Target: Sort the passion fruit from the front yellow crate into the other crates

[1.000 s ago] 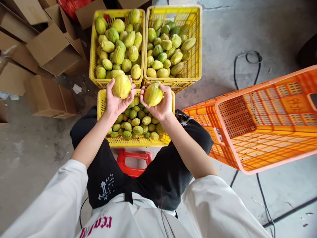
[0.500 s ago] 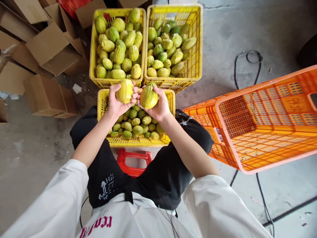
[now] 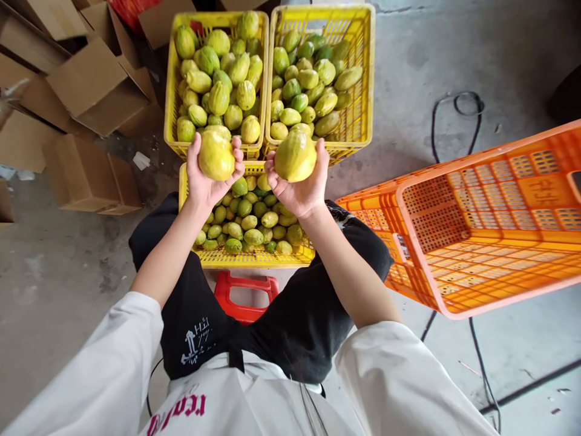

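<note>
My left hand (image 3: 206, 175) is closed around a plump yellow papaya (image 3: 216, 156), fingers curled up its sides. Another yellow papaya (image 3: 295, 157), faintly ribbed, rests in the grip of my right hand (image 3: 305, 188). The two hands are apart, raised above the near yellow crate (image 3: 254, 260), which holds smaller green-yellow fruit (image 3: 249, 222). Beyond them stand a left yellow crate (image 3: 169, 91) and a right yellow crate (image 3: 368, 79), side by side, both holding larger green and yellow papayas (image 3: 219, 98).
A large orange crate (image 3: 422, 260) lies tilted at my right. Cardboard boxes (image 3: 91, 79) are piled at the far left. A red plastic stool (image 3: 242, 313) shows between my legs. A black cable (image 3: 433, 127) runs over the concrete floor behind the orange crate.
My hands have moved apart, the left one leftward and the right one rightward, each keeping its papaya. Both papayas are turned differently and show more yellow.
</note>
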Motion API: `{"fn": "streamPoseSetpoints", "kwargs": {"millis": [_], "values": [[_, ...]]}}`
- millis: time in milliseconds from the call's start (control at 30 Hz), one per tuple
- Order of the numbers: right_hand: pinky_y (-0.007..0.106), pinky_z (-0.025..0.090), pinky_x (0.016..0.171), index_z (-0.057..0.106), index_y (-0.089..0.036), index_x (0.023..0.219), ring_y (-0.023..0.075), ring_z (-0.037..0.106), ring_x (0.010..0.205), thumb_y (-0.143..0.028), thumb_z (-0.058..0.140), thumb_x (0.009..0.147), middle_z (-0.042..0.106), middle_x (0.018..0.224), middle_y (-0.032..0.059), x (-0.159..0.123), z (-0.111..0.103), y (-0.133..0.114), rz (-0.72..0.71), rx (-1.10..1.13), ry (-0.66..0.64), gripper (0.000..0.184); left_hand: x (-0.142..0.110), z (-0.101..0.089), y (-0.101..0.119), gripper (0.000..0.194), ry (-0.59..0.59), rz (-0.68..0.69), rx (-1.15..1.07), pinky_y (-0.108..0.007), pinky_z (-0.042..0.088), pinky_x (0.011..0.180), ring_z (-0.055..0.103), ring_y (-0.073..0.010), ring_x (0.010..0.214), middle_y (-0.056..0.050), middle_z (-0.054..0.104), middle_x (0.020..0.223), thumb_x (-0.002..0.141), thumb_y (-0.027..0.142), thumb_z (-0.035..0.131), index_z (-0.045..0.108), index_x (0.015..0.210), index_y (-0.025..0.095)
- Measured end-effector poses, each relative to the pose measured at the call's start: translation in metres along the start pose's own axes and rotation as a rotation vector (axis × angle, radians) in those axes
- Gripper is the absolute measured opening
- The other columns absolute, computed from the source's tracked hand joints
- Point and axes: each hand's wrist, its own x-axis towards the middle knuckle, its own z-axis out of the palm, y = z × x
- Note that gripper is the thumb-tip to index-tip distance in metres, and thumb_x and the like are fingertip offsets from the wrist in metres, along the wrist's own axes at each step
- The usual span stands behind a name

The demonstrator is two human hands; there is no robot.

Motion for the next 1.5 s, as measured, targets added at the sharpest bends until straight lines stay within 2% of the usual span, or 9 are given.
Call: {"fn": "streamPoseSetpoints", "kwargs": {"millis": [100,467,600,733,933,1033,1167,1267,1500], "values": [[0.03,0.06,0.082,0.06,-0.024,0.098,0.016,0.068,0.089,-0.052,0.044,0.092,0.069,0.091,0.0018,-0.001,0.002,0.002,-0.019,0.028,-0.001,0.033,0.001,-0.003,-0.003,0.044,0.116,-0.016,0.031,-0.021,0.057,0.068,0.067,-0.0127,0.072,-0.003,0.067,0.083,0.101,0.053,0.031,0.062,0.107,0.023],[0.044,0.061,0.084,0.062,-0.025,0.103,0.0231,0.07,0.094,-0.048,0.048,0.088,0.071,0.09,0.0031,0.001,-0.001,0.012,0.056,-0.041,0.024,0.03,0.008,-0.016,-0.02,0.044,0.082,-0.091,0.103,-0.018,0.052,0.052,0.065,-0.0116,0.063,-0.003,0.063,0.074,0.1,0.049,0.031,0.064,0.094,0.02],[0.052,0.059,0.086,0.062,-0.026,0.104,0.0287,0.067,0.108,-0.05,0.053,0.084,0.073,0.096,0.0042,0.004,-0.002,0.006,-0.007,-0.042,0.014,0.032,0.009,-0.013,-0.015,0.049,0.053,-0.063,0.086,-0.027,0.06,0.069,0.072,-0.0203,0.091,-0.007,0.07,0.09,0.1,0.051,0.03,0.064,0.11,0.018],[0.048,0.06,0.086,0.062,-0.026,0.101,0.0266,0.067,0.107,-0.05,0.052,0.087,0.073,0.1,0.0032,0.006,-0.004,0.0,-0.07,-0.036,0.02,0.03,0.009,-0.007,-0.012,0.042,0.081,-0.01,0.057,-0.036,0.06,0.083,0.068,-0.0265,0.113,-0.01,0.071,0.11,0.101,0.04,0.031,0.06,0.121,0.017],[0.028,0.061,0.083,0.061,-0.027,0.096,0.0143,0.066,0.083,-0.054,0.051,0.092,0.069,0.088,0.0001,0.0,-0.001,-0.001,-0.09,0.029,-0.029,0.029,0.004,-0.008,-0.014,0.052,-0.09,-0.044,0.026,-0.022,0.056,0.067,0.063,-0.0117,0.072,-0.005,0.061,0.081,0.103,0.053,0.025,0.059,0.088,0.017],[0.035,0.061,0.086,0.06,-0.029,0.1,0.0165,0.068,0.088,-0.049,0.057,0.088,0.07,0.095,-0.0007,0.0,-0.001,0.001,-0.071,-0.017,-0.02,0.023,0.003,-0.011,-0.016,0.045,-0.018,-0.04,0.08,-0.029,0.059,0.077,0.068,-0.0146,0.084,-0.003,0.063,0.087,0.103,0.045,0.024,0.06,0.099,0.02],[0.033,0.062,0.078,0.061,-0.027,0.107,0.0179,0.069,0.088,-0.052,0.056,0.087,0.071,0.1,0.0008,0.006,-0.013,0.005,0.026,-0.012,-0.037,0.032,0.008,-0.019,-0.018,0.037,0.116,-0.034,0.233,-0.029,0.06,0.08,0.07,-0.0227,0.106,-0.006,0.07,0.103,0.095,0.05,0.044,0.061,0.114,0.024],[0.033,0.061,0.076,0.061,-0.026,0.107,0.0176,0.069,0.084,-0.051,0.051,0.089,0.071,0.096,0.0005,0.011,-0.02,0.008,0.055,0.009,-0.079,0.033,0.013,-0.024,-0.018,0.036,0.132,-0.03,0.281,-0.026,0.059,0.073,0.071,-0.0221,0.098,-0.007,0.07,0.096,0.094,0.051,0.045,0.062,0.109,0.023],[0.053,0.058,0.093,0.061,-0.025,0.103,0.0248,0.067,0.111,-0.045,0.045,0.091,0.072,0.103,0.0021,0.011,-0.015,0.013,0.012,-0.075,0.009,0.028,0.017,-0.025,-0.016,0.046,0.078,-0.075,0.162,-0.025,0.052,0.059,0.066,-0.0177,0.076,-0.004,0.063,0.077,0.095,0.057,0.035,0.061,0.096,0.019]]}}
